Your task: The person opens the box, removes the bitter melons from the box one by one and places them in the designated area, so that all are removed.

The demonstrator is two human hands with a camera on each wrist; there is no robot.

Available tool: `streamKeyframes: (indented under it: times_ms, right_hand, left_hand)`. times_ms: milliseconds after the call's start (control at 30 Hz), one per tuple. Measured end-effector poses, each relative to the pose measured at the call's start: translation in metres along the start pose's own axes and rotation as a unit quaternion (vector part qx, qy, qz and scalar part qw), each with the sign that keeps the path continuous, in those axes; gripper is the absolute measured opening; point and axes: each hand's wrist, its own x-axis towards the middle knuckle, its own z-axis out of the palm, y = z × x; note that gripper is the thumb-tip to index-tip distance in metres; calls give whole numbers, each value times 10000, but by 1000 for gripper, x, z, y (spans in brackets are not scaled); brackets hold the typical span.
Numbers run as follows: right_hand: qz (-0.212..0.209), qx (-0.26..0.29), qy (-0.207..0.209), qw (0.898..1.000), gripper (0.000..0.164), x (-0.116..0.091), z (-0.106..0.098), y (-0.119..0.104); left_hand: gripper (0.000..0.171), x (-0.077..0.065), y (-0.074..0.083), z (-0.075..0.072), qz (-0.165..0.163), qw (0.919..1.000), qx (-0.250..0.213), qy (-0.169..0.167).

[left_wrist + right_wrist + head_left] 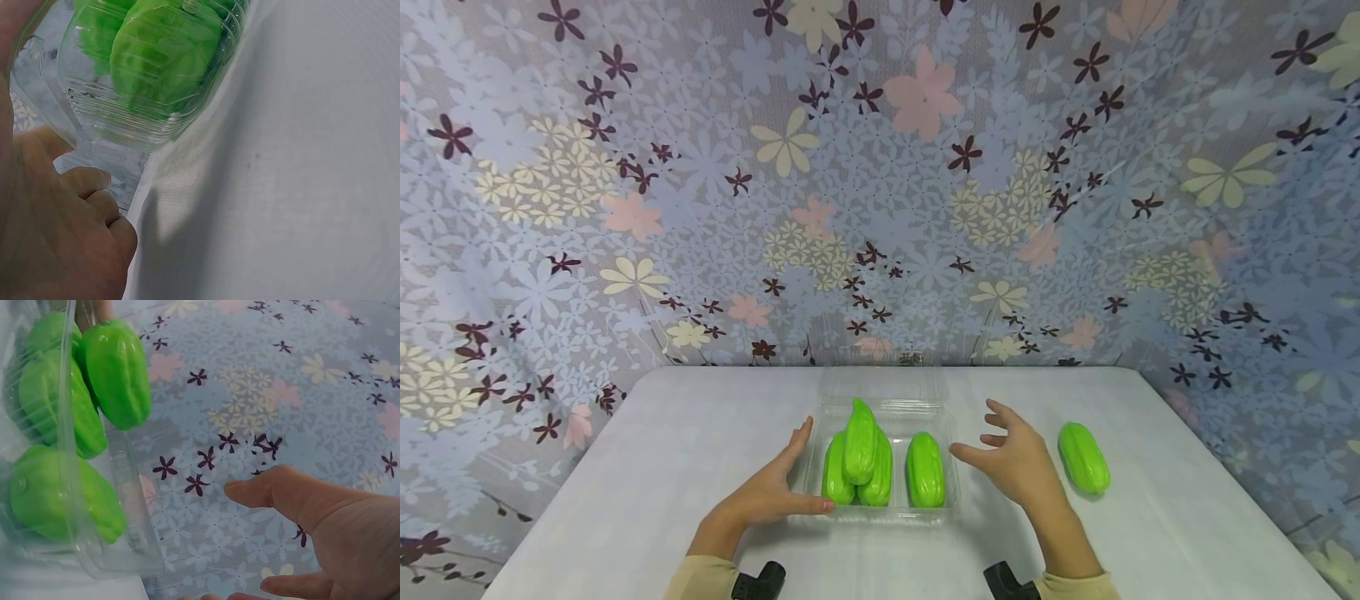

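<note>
A clear plastic box (pixel 898 515) with its lid (pixel 880 383) folded back stands at the table's middle. Inside are several glossy green ribbed vegetables; one pointed green vegetable (pixel 861 442) lies on top of two at the left, and another green vegetable (pixel 925 469) sits at the right. My left hand (pixel 767 492) is spread along the box's left side, its thumb at the front left corner; whether it presses the wall cannot be told. My right hand (pixel 1018 458) hovers right of the box with nothing in it, thumb and fingers apart, also seen as the right hand (pixel 337 531) in the right wrist view.
Another green vegetable (pixel 1084 458) lies on the white table (pixel 647 467), to the right of my right hand. A flower-patterned cloth (pixel 880 183) hangs behind the table and beyond its sides.
</note>
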Motion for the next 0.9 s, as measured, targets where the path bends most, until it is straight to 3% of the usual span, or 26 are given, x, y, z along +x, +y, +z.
streamKeyframes:
  times_ms: [900]
  right_hand:
    - [-126,73,-397,9991,94,1,18,-7]
  left_hand:
    - [127,0,1,0,3,10000,-66,19]
